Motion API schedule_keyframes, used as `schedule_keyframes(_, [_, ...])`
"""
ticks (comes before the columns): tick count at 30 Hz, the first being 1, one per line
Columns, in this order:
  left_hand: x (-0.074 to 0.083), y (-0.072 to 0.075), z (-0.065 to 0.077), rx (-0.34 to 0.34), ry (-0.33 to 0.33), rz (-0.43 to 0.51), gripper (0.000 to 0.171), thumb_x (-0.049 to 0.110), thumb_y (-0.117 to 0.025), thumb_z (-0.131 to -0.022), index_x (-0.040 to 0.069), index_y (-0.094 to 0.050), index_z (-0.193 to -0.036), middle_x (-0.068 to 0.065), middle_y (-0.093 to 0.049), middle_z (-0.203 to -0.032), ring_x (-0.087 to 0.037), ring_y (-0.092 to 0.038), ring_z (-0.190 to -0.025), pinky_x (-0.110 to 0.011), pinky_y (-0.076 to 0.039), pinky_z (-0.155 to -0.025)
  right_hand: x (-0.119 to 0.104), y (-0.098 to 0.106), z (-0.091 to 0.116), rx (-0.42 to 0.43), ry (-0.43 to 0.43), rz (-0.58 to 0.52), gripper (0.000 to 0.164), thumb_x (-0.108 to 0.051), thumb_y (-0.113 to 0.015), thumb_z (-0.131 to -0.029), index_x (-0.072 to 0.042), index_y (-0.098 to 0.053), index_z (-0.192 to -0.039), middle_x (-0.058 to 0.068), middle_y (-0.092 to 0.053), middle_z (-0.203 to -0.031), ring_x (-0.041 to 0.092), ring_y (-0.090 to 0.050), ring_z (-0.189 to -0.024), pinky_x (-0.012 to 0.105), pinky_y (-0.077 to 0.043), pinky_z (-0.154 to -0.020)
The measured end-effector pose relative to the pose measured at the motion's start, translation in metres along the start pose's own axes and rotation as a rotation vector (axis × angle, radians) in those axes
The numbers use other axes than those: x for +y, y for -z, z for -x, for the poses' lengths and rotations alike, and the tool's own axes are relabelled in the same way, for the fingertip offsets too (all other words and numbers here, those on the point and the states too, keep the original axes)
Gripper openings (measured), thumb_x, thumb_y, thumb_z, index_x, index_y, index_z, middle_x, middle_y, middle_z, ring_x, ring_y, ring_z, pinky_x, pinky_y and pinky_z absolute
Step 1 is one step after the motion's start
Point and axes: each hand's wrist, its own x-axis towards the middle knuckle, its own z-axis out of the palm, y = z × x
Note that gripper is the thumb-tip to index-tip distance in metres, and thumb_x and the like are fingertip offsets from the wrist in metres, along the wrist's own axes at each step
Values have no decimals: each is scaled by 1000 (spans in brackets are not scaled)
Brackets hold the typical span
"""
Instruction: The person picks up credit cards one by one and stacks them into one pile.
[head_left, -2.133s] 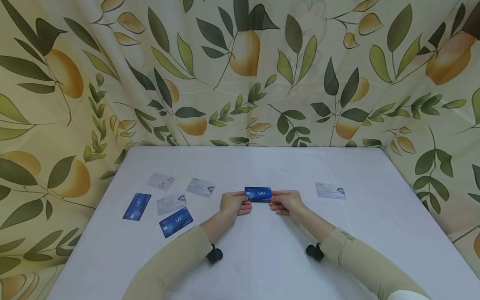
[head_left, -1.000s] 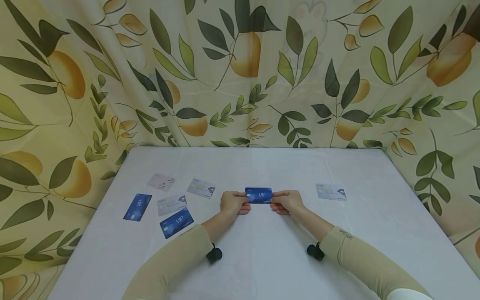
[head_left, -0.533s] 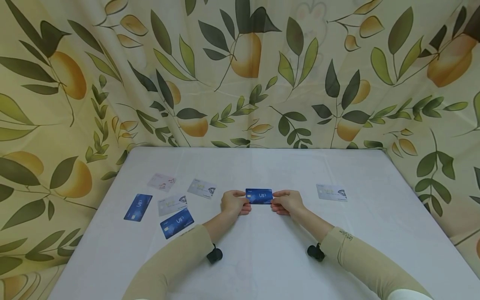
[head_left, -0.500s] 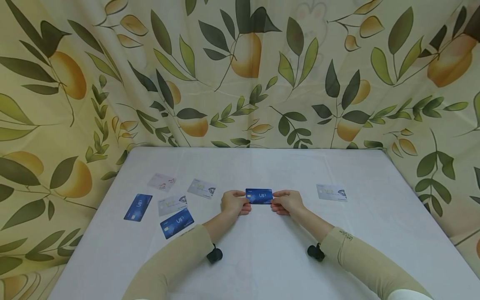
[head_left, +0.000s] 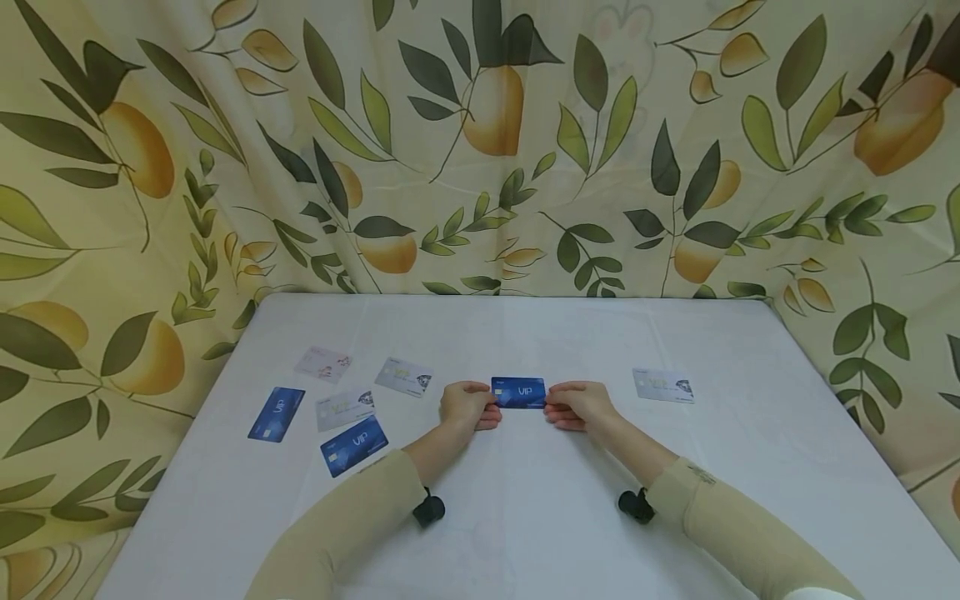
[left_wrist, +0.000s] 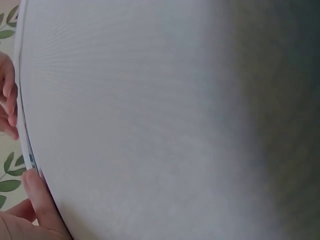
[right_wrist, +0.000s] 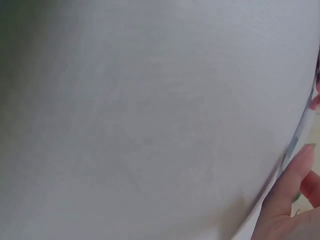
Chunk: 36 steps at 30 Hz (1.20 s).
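Note:
A blue VIP card [head_left: 517,392] is at the middle of the table in the head view, chip side up. My left hand [head_left: 467,406] pinches its left short edge between thumb and fingers. At the opposite edge is my right hand [head_left: 581,405], its fingertips right beside the card and its thumb a little off it. In the right wrist view, a gap shows between the right thumb [right_wrist: 300,165] and the finger below it. The left thumb [left_wrist: 37,187] appears at the lower left of the left wrist view, where the card is barely visible.
On the left lie two blue VIP cards, one upright [head_left: 277,414] and one slanted [head_left: 355,446], two silver cards [head_left: 344,411] and a pale pinkish card [head_left: 323,364]. Another silver card [head_left: 663,385] lies to the right. A patterned curtain [head_left: 480,167] hangs behind the white-covered table [head_left: 525,517].
My right hand has shifted slightly right, its fingertips drawing back from the card's edge. The left hand and the card have barely moved.

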Motion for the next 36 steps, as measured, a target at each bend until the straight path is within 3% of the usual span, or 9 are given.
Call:
schedule_keyframes(6, [4, -1, 2, 2, 44, 50, 19, 3, -61, -81, -2, -61, -100, -8, -62, -57, -14, -61, -46, -30, -56, -47, -6, 16, 8, -28, -22, -39, 40, -8, -60, -87, 6, -50, -124, 3, -69, -76, 11, -66, -63, 23, -56, -57])
schedule_keyframes(14, [18, -11, 9, -29, 57, 66, 24, 11, -61, -83, 0, -59, -104, -11, -64, -65, -16, -63, -50, -30, -56, -50, -3, 54, 12, -98, -56, -63, 48, -10, -60, -88, 6, -43, -130, 1, -69, -83, 14, -67, -73, 26, -57, -65])
schedule_keyframes(20, [22, -26, 11, -70, 62, 90, 24, 11, -62, -83, 0, -58, -104, -11, -64, -67, -16, -64, -52, -31, -57, -55, -1, 86, 17, -154, -61, -93, 50, -11, -58, -90, 5, -38, -133, -1, -69, -85, 13, -67, -77, 26, -57, -67])
schedule_keyframes(27, [18, -52, 9, -117, 77, 126, 20, 9, -63, -81, 0, -60, -98, -11, -64, -66, -17, -64, -52, -30, -57, -54, -1, 118, 22, -190, -38, -29, 59, -17, -59, -90, 6, -32, -136, -2, -68, -94, 15, -66, -86, 30, -56, -76])
schedule_keyframes(31, [18, -72, 10, -110, 98, 142, 18, 7, -64, -79, -1, -62, -95, -13, -66, -69, -16, -63, -50, -30, -57, -53, 0, 135, 25, -189, -32, -68, 46, -16, -59, -89, 0, -43, -129, -2, -68, -94, 16, -66, -87, 32, -55, -78])
schedule_keyframes(36, [17, -97, 11, -85, 109, 143, 18, 5, -65, -77, 0, -62, -94, -15, -67, -73, -17, -62, -50, -31, -57, -52, 3, 155, 26, -174, -27, -127, 18, -14, -59, -89, -13, -58, -107, -3, -69, -89, 14, -67, -84, 30, -56, -75])
